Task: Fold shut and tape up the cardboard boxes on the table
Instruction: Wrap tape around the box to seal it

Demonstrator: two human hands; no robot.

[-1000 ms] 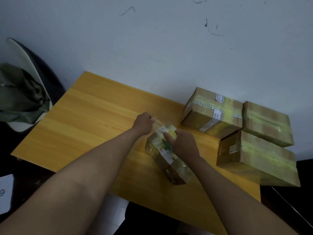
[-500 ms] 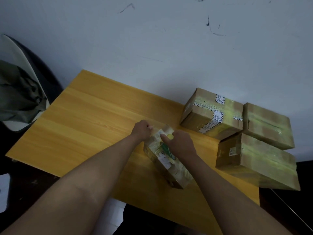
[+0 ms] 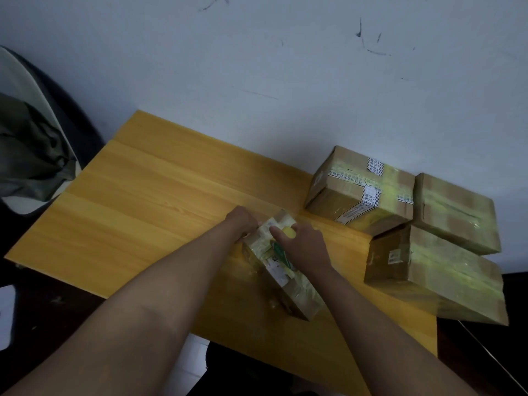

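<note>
Two bare forearms, no sleeves visible; left hand (image 3: 243, 221) and right hand (image 3: 304, 247) ungloved, without jewellery.

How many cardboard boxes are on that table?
4. One small box lies under both hands near the middle; three sit clustered at the right: a printed-tape box by the wall, another beside it, and one nearer the front edge.

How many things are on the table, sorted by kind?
Cardboard boxes: 4, one small box under the hands, three boxes at the right.
Tape roll: 1
Total: 5
</note>
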